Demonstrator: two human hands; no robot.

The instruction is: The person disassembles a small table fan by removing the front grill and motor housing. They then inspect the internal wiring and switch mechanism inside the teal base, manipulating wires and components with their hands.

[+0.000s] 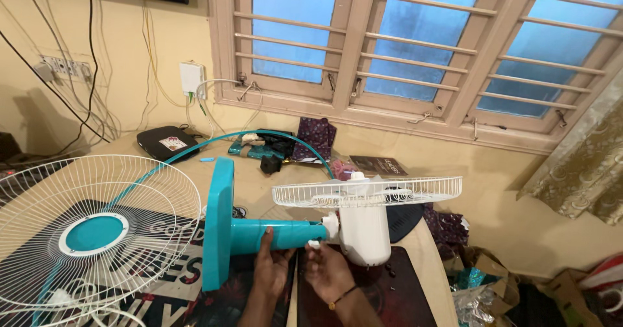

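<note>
A table fan lies on its side on the table. Its teal base (217,226) stands on edge, and its teal stem (285,233) runs right to the white motor housing (365,231). The white rear grille (367,191) sits flat above the housing. My left hand (269,267) grips the teal stem from below. My right hand (328,270) pinches a small white knob (315,243) at the joint between stem and housing. The detached front grille (91,233), white with a teal centre disc, lies at the left.
A teal ring (285,134) arcs over the table's back. A black router (167,142), a dark book (378,166) and cloth bundles (315,138) lie near the barred window (415,48). Bags and boxes (571,288) crowd the floor at right. Cables hang on the left wall.
</note>
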